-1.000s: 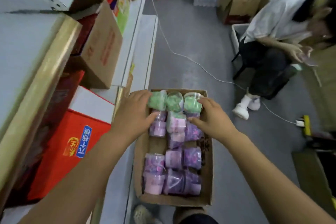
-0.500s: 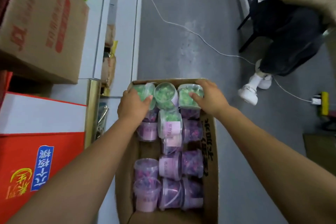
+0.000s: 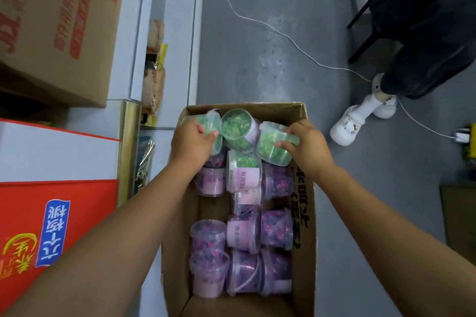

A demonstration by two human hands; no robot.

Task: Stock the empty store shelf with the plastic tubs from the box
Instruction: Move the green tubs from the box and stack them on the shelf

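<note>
Both hands are closed on tubs at the far end of the cardboard box (image 3: 304, 213): the left hand (image 3: 192, 143) wraps the side of a green-filled tub (image 3: 210, 125) in the far left corner, and the right hand (image 3: 307, 148) pinches the rim and wall of another green-filled tub (image 3: 274, 145) that is tilted with its lid facing away. Between them a third green tub (image 3: 238, 128) lies tipped on its side, touching both held tubs, and a fourth (image 3: 243, 168) stands just below it on the purple tubs (image 3: 243, 252) that fill the rest of the box. The likeliest trouble, as I judge it, is that lifting the two outer tubs takes away what props the tipped one, so it rolls down among the purple ones or over the box edge (the lids look only pressed on, though I cannot tell how firmly). A slanted, fingertip hold on the right also risks a slip. The shelving (image 3: 170, 41) stands to the left, across the arm's path.
</note>
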